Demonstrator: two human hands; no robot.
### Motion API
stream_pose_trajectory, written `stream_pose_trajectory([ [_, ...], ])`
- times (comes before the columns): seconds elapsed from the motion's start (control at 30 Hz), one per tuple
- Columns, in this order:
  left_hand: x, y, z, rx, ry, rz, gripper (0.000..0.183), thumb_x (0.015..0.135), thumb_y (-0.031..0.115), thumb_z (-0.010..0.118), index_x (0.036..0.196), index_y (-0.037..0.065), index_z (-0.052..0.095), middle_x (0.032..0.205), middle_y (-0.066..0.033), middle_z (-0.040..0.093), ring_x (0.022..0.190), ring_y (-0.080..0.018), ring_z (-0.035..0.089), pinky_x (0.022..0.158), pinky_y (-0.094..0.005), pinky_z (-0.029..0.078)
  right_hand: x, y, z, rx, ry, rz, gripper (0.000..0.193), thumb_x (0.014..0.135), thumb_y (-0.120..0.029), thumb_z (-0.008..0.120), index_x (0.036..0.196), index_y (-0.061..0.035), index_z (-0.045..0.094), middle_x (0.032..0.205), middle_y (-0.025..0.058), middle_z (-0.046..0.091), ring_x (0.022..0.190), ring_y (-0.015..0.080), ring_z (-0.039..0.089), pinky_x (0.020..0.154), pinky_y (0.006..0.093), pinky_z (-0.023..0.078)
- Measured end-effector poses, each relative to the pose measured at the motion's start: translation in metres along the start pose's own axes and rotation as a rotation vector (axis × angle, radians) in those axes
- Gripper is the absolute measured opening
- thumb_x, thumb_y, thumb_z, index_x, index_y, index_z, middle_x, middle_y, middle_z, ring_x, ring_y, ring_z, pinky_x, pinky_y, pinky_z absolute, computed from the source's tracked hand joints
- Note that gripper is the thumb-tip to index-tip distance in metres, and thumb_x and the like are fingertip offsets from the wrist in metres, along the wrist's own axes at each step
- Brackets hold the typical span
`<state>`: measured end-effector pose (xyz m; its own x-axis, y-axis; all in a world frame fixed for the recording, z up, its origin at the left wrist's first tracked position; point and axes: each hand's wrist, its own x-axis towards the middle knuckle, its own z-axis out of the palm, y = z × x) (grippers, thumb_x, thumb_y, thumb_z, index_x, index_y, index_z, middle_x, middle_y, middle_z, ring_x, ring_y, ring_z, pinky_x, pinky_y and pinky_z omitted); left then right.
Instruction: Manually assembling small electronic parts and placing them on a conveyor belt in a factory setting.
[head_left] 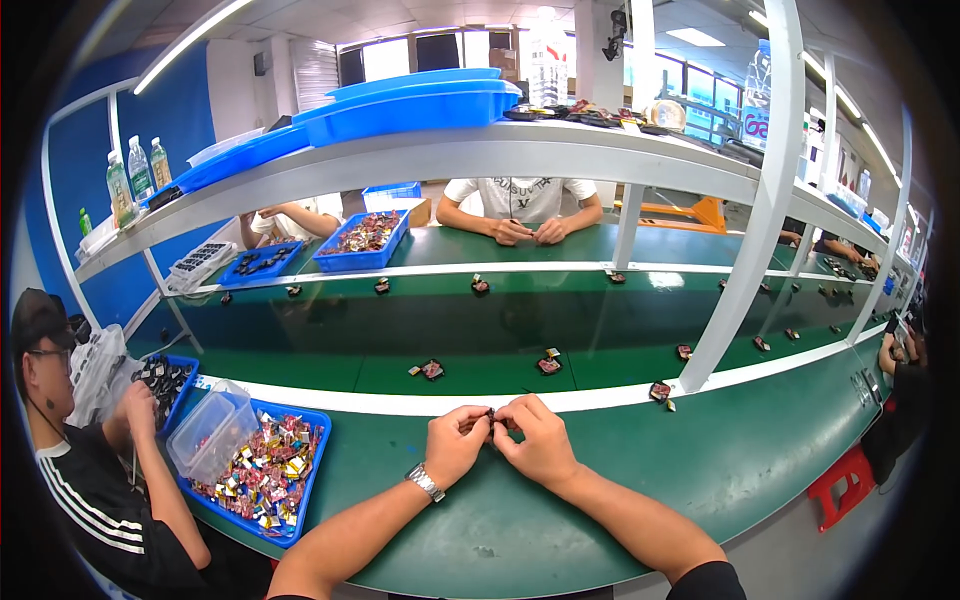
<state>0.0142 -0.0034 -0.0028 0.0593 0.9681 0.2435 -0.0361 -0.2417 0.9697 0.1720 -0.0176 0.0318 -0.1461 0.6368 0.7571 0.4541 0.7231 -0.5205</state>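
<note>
Above the green worktop point(640, 460), my left hand point(454, 446) and my right hand point(538, 442) meet, fingertips pinched on one small dark part point(491, 416). Most of that part is hidden by the fingers, so its exact kind cannot be made out. A metal-band watch sits on my left wrist. To the left stands a blue tray point(322, 425) heaped with small red circuit boards with wires and silvery pieces point(270, 470); a clear plastic box point(212, 432) rests on its edge. Right of my hands, a small board assembly point(660, 391) lies at the white rail.
Beyond the rail runs a dark green belt point(330, 340) with several board assemblies point(549, 362). A white post point(745, 210) and a shelf point(420, 155) with blue trays point(410, 108) frame the bench. Co-workers sit left point(90, 470) and opposite point(520, 205). A red stool point(842, 490) stands at right.
</note>
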Motion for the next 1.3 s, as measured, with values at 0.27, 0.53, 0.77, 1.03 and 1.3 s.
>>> stream_pose_trajectory([
  [0.27, -0.001, 0.007, 0.001, -0.013, -0.038, -0.006, 0.020, 0.093, 0.004, 0.059, 0.105, -0.009, 0.067, 0.094, -0.0125, 0.072, 0.081, -0.0145, 0.070, 0.070, -0.0269, 0.059, 0.000, 0.000, 0.000, -0.050, 0.008, -0.083, 0.016, 0.075, 0.002, 0.071, 0.089, -0.0021, 0.063, 0.087, 0.0082, 0.060, 0.070, 0.0184, 0.064, 0.062, 0.0281, 0.055],
  [0.53, -0.001, 0.009, 0.003, -0.004, -0.060, -0.043, 0.020, 0.093, 0.004, 0.059, 0.106, -0.009, 0.066, 0.096, -0.0125, 0.072, 0.079, -0.0153, 0.070, 0.070, -0.0274, 0.059, 0.001, 0.002, -0.006, 0.049, -0.012, 0.056, 0.017, 0.076, 0.001, 0.071, 0.092, -0.0022, 0.064, 0.089, 0.0081, 0.060, 0.070, 0.0167, 0.063, 0.063, 0.0273, 0.054],
  [0.77, 0.002, 0.006, 0.002, -0.159, -0.021, -0.096, 0.031, 0.094, 0.006, 0.058, 0.122, -0.007, 0.058, 0.111, -0.0160, 0.068, 0.094, -0.0160, 0.067, 0.076, -0.0285, 0.058, 0.015, 0.032, -0.011, 0.036, -0.012, 0.143, 0.011, 0.079, 0.002, 0.067, 0.089, -0.0022, 0.066, 0.087, 0.0092, 0.061, 0.071, 0.0171, 0.065, 0.063, 0.0281, 0.054],
  [1.03, 0.010, -0.008, -0.002, 0.059, -0.142, -0.082, 0.030, 0.094, 0.007, 0.056, 0.122, -0.005, 0.058, 0.113, -0.0145, 0.068, 0.097, -0.0159, 0.066, 0.080, -0.0291, 0.056, 0.043, 0.214, -0.120, -0.559, 0.219, 0.764, 0.016, 0.076, -0.017, 0.076, 0.084, -0.0047, 0.070, 0.087, 0.0165, 0.068, 0.086, 0.0352, 0.065, 0.079, 0.0445, 0.051],
  [1.3, 0.008, -0.011, -0.010, 0.055, -0.134, -0.086, 0.022, 0.094, 0.007, 0.056, 0.113, -0.002, 0.062, 0.106, -0.0112, 0.069, 0.093, -0.0154, 0.067, 0.080, -0.0284, 0.056, 0.043, 0.156, -0.070, -0.620, -0.023, 0.512, 0.047, 0.077, -0.039, 0.076, 0.098, 0.0015, 0.063, 0.096, 0.0218, 0.063, 0.093, 0.0386, 0.061, 0.087, 0.0463, 0.049],
])
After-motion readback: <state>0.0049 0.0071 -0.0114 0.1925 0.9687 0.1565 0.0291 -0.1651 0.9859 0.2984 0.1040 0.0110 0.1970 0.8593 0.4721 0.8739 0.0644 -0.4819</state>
